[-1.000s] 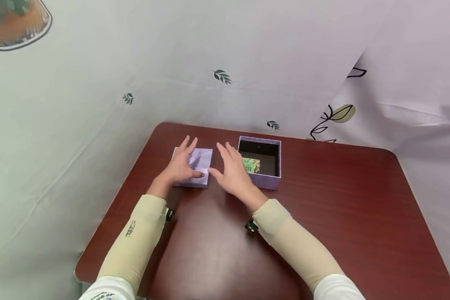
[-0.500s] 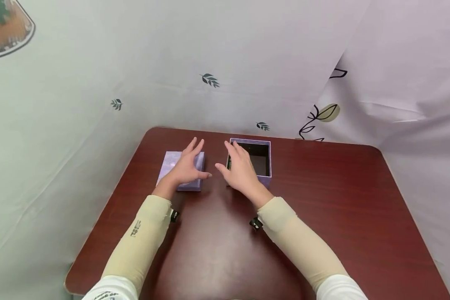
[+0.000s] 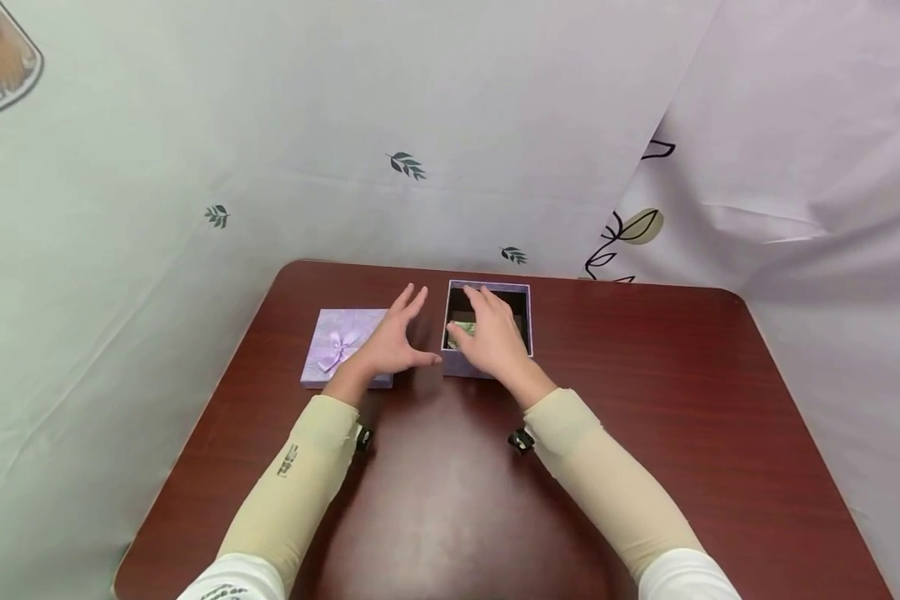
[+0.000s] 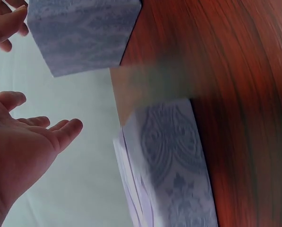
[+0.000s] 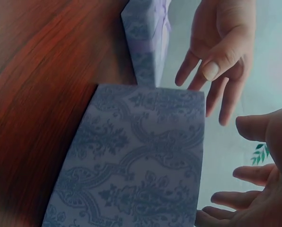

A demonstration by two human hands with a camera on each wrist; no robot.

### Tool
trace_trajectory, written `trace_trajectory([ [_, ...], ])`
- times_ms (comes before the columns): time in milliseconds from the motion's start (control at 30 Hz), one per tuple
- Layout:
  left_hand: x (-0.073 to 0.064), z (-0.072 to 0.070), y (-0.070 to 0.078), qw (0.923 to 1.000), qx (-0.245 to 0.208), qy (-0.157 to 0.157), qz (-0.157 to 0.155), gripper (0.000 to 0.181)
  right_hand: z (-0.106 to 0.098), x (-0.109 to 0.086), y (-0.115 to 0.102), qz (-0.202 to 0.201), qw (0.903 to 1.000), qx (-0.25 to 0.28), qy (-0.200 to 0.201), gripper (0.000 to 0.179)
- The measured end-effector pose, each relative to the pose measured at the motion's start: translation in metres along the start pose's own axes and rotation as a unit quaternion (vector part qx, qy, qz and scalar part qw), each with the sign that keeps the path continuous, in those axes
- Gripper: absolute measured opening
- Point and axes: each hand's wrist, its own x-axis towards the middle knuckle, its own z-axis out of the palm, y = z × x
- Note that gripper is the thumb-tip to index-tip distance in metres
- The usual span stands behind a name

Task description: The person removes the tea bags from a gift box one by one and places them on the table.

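A purple patterned box point(image 3: 471, 365) stands uncovered at the back of the table, with a small green packet point(image 3: 462, 333) inside. To its left lies the matching lid point(image 3: 332, 332), a ribbon bow on top. My left hand point(image 3: 392, 343) hovers over the lid's right edge, fingers spread and thumb pointing toward the box. Over the box is my right hand point(image 3: 497, 337), its fingers extended, partly hiding the inside. Neither hand holds anything. The right wrist view shows the box point(image 5: 131, 156) beside my right hand point(image 5: 273, 177), with the lid point(image 5: 143, 40) beyond.
The dark red wooden table point(image 3: 645, 400) has rounded corners. A pale cloth backdrop point(image 3: 307, 125) with leaf prints hangs right behind it and along the left side. Small black wrist cameras point(image 3: 521, 441) sit under both sleeves.
Both hands have shifted right, the left from over the lid toward its right edge, uncovering the bow, the right to over the box. The head view has turned slightly right.
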Motion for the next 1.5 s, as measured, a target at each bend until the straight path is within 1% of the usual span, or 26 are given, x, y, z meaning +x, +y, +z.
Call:
trace_trajectory([
  [167, 0.004, 0.007, 0.002, 0.9999, -0.008, -0.001, 0.012, 0.119, 0.0, 0.005, 0.005, 0.028, 0.9993, -0.007, -0.025, 0.07],
  [233, 0.005, 0.01, 0.003, 0.9999, -0.008, -0.003, 0.015, 0.119, 0.0, 0.007, 0.006, 0.032, 0.9989, -0.007, -0.034, 0.071],
  [367, 0.007, 0.015, 0.004, 0.9998, -0.01, -0.011, 0.01, 0.119, 0.002, 0.012, 0.01, 0.035, 0.9981, -0.01, -0.049, 0.069],
  [500, 0.009, 0.018, 0.004, 0.9998, -0.012, -0.018, -0.001, 0.118, 0.003, 0.016, 0.012, 0.038, 0.997, -0.014, -0.066, 0.068],
  [667, 0.01, 0.022, 0.004, 0.9997, -0.016, -0.016, 0.003, 0.117, 0.007, 0.021, 0.015, 0.042, 0.9958, -0.022, -0.079, 0.066],
  [933, 0.011, 0.032, 0.002, 0.9996, -0.013, -0.026, 0.003, 0.116, 0.014, 0.023, 0.02, 0.069, 0.991, -0.031, -0.11, 0.067],
  [1133, 0.013, 0.037, 0.005, 0.9994, -0.014, -0.029, 0.011, 0.112, 0.017, 0.026, 0.024, 0.077, 0.9892, -0.037, -0.119, 0.068],
  [1267, 0.015, 0.039, 0.006, 0.9993, -0.018, -0.03, 0.009, 0.11, 0.017, 0.028, 0.026, 0.079, 0.9888, -0.035, -0.121, 0.068],
  [1500, 0.017, 0.044, 0.006, 0.9993, -0.026, -0.024, 0.014, 0.109, 0.018, 0.032, 0.029, 0.084, 0.9873, -0.032, -0.131, 0.067],
])
